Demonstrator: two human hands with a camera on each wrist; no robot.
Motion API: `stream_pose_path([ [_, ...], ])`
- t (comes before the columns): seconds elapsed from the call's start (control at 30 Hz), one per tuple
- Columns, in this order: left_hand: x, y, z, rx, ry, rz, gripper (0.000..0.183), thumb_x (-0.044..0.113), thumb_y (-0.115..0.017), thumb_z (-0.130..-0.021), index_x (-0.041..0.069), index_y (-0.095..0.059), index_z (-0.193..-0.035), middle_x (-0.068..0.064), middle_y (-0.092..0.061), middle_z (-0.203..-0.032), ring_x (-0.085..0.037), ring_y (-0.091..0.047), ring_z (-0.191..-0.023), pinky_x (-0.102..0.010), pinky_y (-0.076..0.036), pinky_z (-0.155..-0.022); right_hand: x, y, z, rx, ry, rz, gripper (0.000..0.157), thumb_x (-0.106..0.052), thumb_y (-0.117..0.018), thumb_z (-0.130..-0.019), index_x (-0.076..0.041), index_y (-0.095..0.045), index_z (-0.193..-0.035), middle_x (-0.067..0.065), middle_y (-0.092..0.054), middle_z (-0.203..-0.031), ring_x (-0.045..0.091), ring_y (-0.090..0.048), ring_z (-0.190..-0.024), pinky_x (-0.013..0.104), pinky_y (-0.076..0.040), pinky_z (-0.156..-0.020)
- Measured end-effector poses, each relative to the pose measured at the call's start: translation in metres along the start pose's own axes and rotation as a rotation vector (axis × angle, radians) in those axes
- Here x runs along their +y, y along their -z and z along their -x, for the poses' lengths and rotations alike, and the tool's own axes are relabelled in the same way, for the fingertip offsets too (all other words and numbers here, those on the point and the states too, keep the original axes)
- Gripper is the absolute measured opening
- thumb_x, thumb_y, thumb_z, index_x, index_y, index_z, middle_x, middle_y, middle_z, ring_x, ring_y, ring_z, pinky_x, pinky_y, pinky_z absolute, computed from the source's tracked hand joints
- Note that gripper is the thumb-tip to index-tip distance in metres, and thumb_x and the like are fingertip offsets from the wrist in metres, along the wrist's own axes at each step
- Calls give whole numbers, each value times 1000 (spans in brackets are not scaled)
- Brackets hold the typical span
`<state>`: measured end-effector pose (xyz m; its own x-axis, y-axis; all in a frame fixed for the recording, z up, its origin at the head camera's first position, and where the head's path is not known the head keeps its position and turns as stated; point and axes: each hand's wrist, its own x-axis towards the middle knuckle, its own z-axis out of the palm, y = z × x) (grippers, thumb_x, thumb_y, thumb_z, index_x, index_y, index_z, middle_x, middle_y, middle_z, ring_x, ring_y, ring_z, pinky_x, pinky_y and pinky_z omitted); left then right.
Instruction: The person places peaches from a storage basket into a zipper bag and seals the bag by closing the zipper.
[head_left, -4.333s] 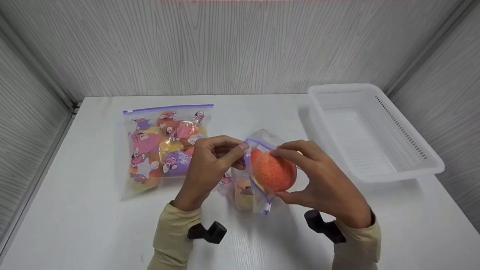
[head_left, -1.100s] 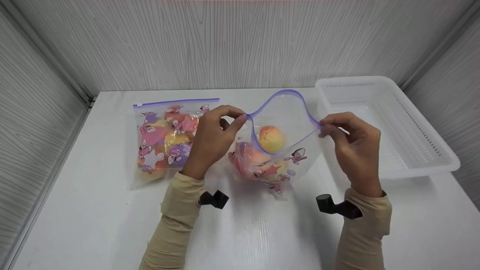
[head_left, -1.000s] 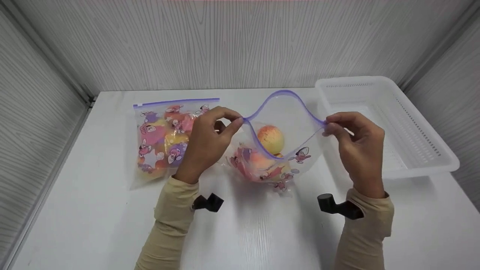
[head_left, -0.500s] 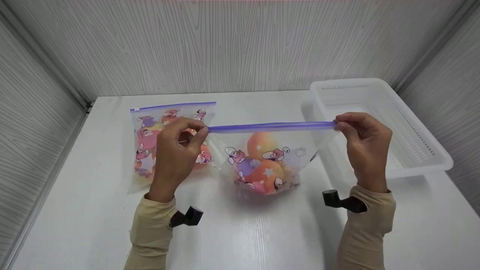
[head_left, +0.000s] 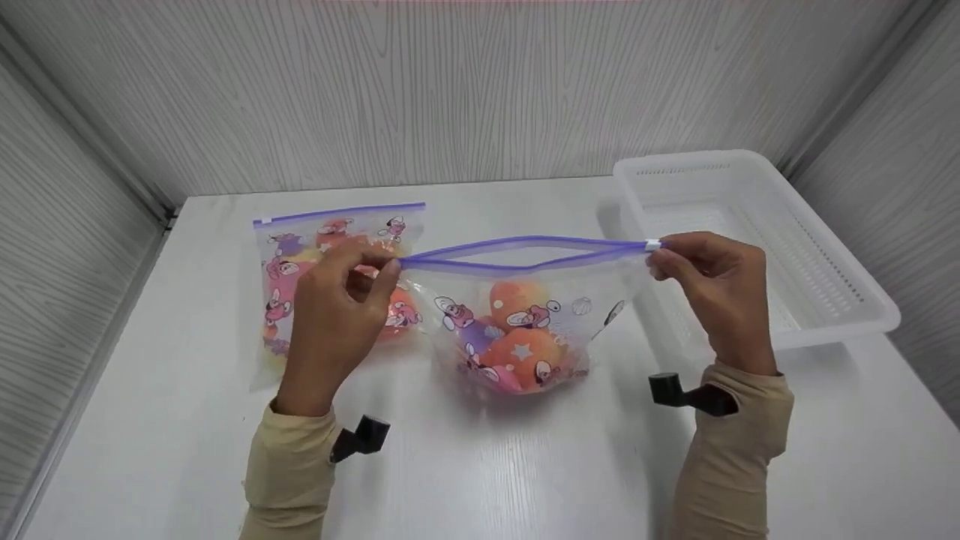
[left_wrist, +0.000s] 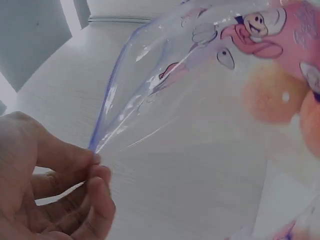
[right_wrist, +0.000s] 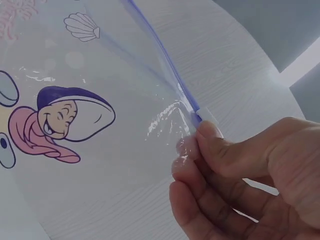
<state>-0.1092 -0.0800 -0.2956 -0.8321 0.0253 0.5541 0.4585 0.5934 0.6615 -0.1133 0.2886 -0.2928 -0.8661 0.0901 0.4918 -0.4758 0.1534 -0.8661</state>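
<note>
Between both hands hangs a clear zipper bag [head_left: 577, 330] printed with pink cartoon figures, its purple-edged mouth parted in the middle. Peach-like orange and yellow fruits [head_left: 517, 352] sit at the bottom, seen through the plastic. My left hand [head_left: 337, 315] pinches the left end of the purple edge between thumb and forefinger, also plain in the left wrist view. At the other end my right hand [head_left: 716, 292] pinches the corner beside the white slider [head_left: 653, 244]. In the right wrist view the thumb presses the film right below that slider.
Behind the left hand lies a second zipper bag [head_left: 330, 221], closed and filled with colourful round things, partly hidden by that hand. A white plastic basket [head_left: 720, 262] stands at the right, behind the right hand. Grey wood-grain panels [head_left: 450, 90] wall the white table.
The orange fruit earlier in the right hand is now inside the bag. Both hands moved apart, stretching the mouth nearly straight; since half a second ago its edges have parted slightly and the slider shows.
</note>
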Motion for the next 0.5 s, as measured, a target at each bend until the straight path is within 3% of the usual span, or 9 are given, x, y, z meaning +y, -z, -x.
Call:
stream_pose_path([
  [0.13, 29, 6, -1, 7, -92, -312, 27, 21, -71, -85, 7, -70, -107, -9, -67, -107, -24, -65, -86, -40, -55, -70, -10, -9, 0, 34, 36, -51, 14, 9, -73, -76, 14, -66, -87, 27, -65, -78, 25, -62, -62, 27, -55, -60],
  [0.23, 66, -1, -8, -46, -221, -414, 32, 26, -70, -85, 8, -68, -112, -11, -65, -114, -28, -61, -104, -43, -53, -84, -16, -13, -2, 34, 46, -43, 15, 8, -72, -77, 15, -66, -89, 26, -65, -79, 26, -63, -62, 26, -55, -59],
  [0.33, 101, -24, -23, -168, -371, -434, 30, 28, -67, -88, 11, -68, -113, -8, -65, -115, -26, -57, -110, -40, -49, -92, -15, -14, -4, 45, 41, -65, 15, 7, -72, -77, 15, -66, -88, 23, -65, -79, 26, -63, -62, 27, -53, -57],
  [0.43, 128, -60, -40, -297, -472, -467, 27, 31, -64, -90, 16, -67, -112, -3, -66, -111, -22, -58, -105, -35, -50, -86, -10, -14, -5, 70, 57, -78, 13, 7, -72, -78, 14, -66, -86, 22, -65, -78, 27, -62, -61, 27, -53, -56],
  [0.5, 137, -83, -48, -358, -502, -493, 23, 33, -63, -91, 17, -68, -107, 0, -67, -103, -20, -60, -98, -33, -51, -78, -7, -16, -4, 87, 73, -75, 10, 7, -72, -78, 13, -67, -84, 22, -66, -78, 27, -61, -62, 27, -53, -56],
])
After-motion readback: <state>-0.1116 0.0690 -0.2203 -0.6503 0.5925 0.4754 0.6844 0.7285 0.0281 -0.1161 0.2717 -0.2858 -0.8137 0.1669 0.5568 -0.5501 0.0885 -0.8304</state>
